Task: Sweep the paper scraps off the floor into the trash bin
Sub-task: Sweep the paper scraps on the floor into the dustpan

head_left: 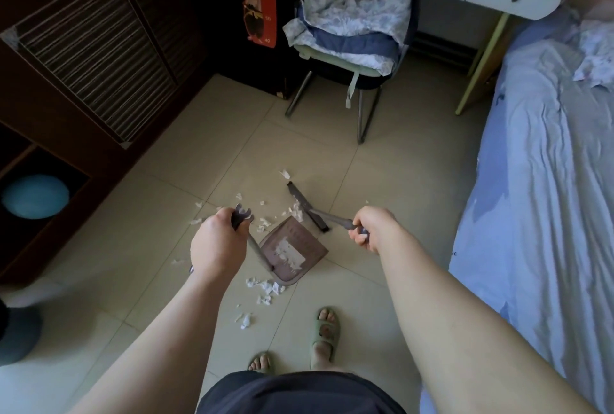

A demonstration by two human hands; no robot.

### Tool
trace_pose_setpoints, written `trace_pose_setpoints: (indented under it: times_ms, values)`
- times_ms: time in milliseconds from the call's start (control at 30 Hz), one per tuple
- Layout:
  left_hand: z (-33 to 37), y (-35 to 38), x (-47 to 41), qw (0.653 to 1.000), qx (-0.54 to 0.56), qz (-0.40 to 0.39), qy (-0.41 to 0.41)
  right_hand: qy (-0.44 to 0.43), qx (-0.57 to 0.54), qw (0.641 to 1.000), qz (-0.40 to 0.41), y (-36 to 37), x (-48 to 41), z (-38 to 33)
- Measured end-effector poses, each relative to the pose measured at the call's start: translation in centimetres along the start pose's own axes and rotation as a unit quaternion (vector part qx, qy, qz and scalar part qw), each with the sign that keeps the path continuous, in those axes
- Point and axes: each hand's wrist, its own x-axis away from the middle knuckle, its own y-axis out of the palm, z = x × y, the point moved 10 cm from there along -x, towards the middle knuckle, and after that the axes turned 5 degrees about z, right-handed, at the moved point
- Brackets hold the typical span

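Scraps of white paper [265,287] lie scattered on the tiled floor [382,181], most of them just below and between the two grips. The left hand [217,241] is closed tight around the upright handle of a dustpan [292,252], whose tray sits just right of that grip with some scraps already in it. The right hand [373,227] is wrapped shut around the handle of a broom [307,206]; its dark head rests on the floor up and left of that grip, touching scraps at the tray's mouth.
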Motion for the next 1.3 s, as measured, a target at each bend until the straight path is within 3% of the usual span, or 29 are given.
trace_pose_setpoints:
  times_ms: [333, 533, 900, 1133, 1300]
  values:
    - [3.6, 2.1, -0.1, 1.0, -0.011, 0.017, -0.005, -0.073, -0.041, 0.99, 0.115, -8.5, -3.4, -3.3]
    - [4.7, 3.0, 0.0, 0.999, 0.006, 0.03, -0.018, -0.074, -0.033, 0.984, 0.156, -12.6, -6.2, -4.6]
    - [5.1, 3.7, -0.2, 0.998, 0.006, 0.051, -0.048, 0.005, -0.019, 0.999, 0.03, -4.4, -6.8, -3.4]
    - [3.0, 1.7, 0.0, 0.996, 0.015, 0.065, -0.063, -0.008, 0.034, 0.998, -0.049, 1.6, -2.5, -4.9]
    - [1.7, 0.4, -0.4, 0.996, 0.005, 0.071, -0.059, -0.032, 0.022, 0.998, -0.049, 3.1, -0.1, -5.2]
